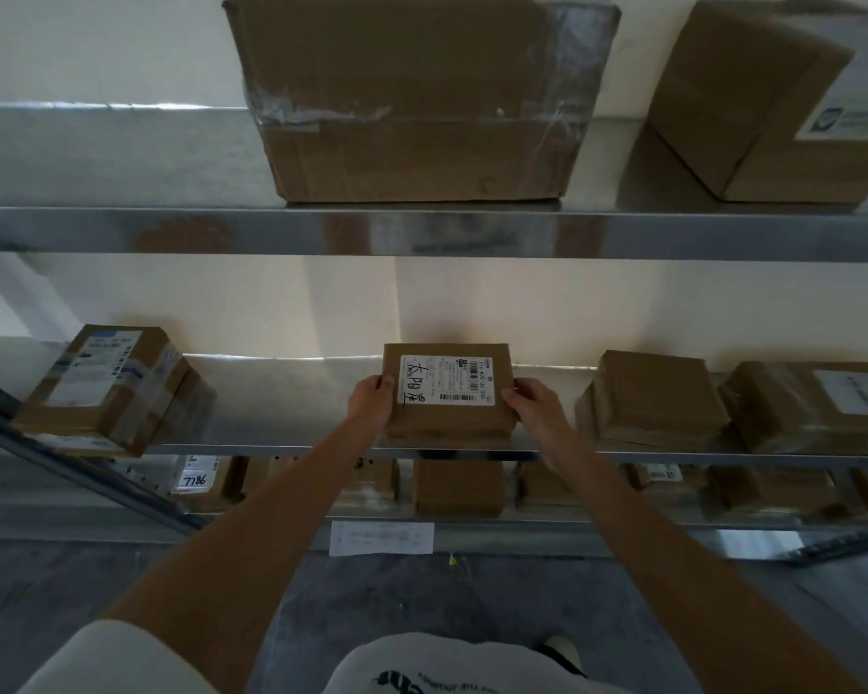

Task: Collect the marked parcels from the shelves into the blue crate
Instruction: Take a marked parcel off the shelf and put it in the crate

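A small brown cardboard parcel (449, 420) lies on the middle metal shelf (281, 418), straight ahead of me. Its white label carries black handwritten marks and a barcode. My left hand (372, 403) grips the parcel's left edge and my right hand (534, 408) grips its right edge, thumbs on top. The parcel's bottom rests on the shelf near the front lip. No blue crate is in view.
Other brown parcels share this shelf: a taped one (106, 388) at the left, two (652, 400) (813, 408) at the right. Two large boxes (417, 97) (772, 102) stand on the upper shelf. Several small parcels (459, 488) fill the lower shelf. Grey floor lies below.
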